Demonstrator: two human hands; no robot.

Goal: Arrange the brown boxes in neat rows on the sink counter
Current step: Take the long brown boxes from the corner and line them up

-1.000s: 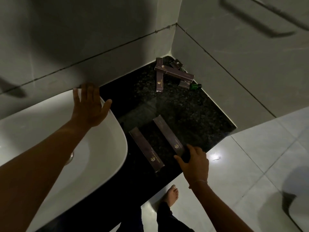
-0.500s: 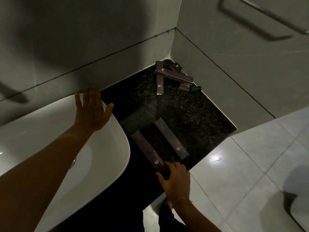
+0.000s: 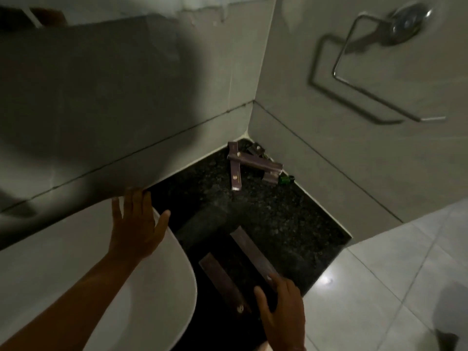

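Landmark: the white sink (image 3: 76, 274) is sitting at the left of the dark counter (image 3: 291, 224); every place below is told from it.
Left hand: the left hand (image 3: 136, 224) is lying flat on the sink rim at its far corner, fingers spread and holding nothing.
Right hand: the right hand (image 3: 283, 315) is resting with fingers apart on the near end of the second box (image 3: 253, 254), pressing it and not gripping it.
Row so far: the first box (image 3: 222, 285) is lying just beside the sink; the second box is lying on its far side from the sink, almost parallel, with a narrow gap between them.
Boxes waiting: a loose pile (image 3: 250, 163) is lying well away from the sink, in the counter corner where the two walls are meeting; some boxes are crossing over each other, and a small green thing (image 3: 287, 179) is beside them.
Step in hand: I think the hand is aligning the second box with the first.
Doing it well: slide it gently with flat fingers, keeping the near ends level and the long sides parallel, without pushing the first box.
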